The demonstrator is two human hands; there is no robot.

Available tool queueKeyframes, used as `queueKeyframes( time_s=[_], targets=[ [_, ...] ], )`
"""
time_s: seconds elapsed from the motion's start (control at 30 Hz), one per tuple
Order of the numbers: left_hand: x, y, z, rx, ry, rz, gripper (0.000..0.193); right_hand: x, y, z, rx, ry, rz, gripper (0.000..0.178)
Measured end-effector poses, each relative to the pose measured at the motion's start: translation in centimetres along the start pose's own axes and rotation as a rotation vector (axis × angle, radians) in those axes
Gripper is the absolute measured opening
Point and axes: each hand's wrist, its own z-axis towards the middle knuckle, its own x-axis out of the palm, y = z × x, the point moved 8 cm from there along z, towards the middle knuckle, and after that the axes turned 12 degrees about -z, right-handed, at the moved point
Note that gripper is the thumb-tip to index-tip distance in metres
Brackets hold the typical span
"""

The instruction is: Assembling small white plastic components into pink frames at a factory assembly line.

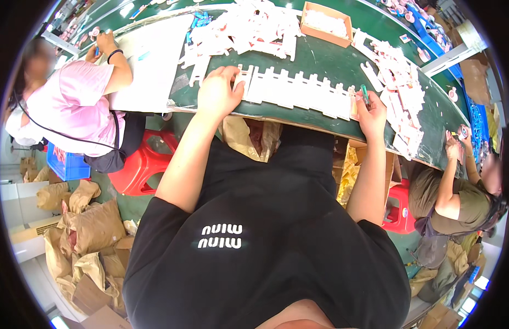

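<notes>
A row of flat white plastic pieces [301, 92] lies side by side along the near edge of the table. My left hand [218, 92] is at the row's left end, its curled fingers and thumb around an end white plastic piece [244, 77]. By the right end, my right hand [371, 114] is closed on a slim green pen-like tool [365, 94], which points up and away from me. The tool's lower part is hidden by the fingers, and its exact kind is unclear.
Heaps of white pieces [249, 30] lie beyond the row and white parts [400, 90] to its right. A cardboard box [327, 24] stands at the back of the green table [320, 57]. People work on both sides, near a red stool [142, 170].
</notes>
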Motion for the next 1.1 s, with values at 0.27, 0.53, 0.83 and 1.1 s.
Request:
queueKeyframes(
  time_s=[0.27,0.53,0.83,1.1],
  targets=[
    [0.4,0.8,-0.8,-0.017,-0.144,-0.135,0.031,-0.4,-0.3,-0.1,-0.028,-0.070,0.048,0.013],
    [0.0,1.4,-1.6,-0.038,-0.131,-0.214,0.023,-2.0,0.8,-0.2,0.072,-0.237,-0.220,0.017],
    [-0.4,0.4,-1.7,-0.004,-0.309,-0.196,0.014,-3.7,-2.0,0.2,0.011,-0.316,0.389,0.016],
    [-1.3,-0.2,-2.9,0.155,-0.353,-0.171,0.002,-0.5,11.6,11.9,-0.180,-0.136,-0.307,0.030]
  ],
)
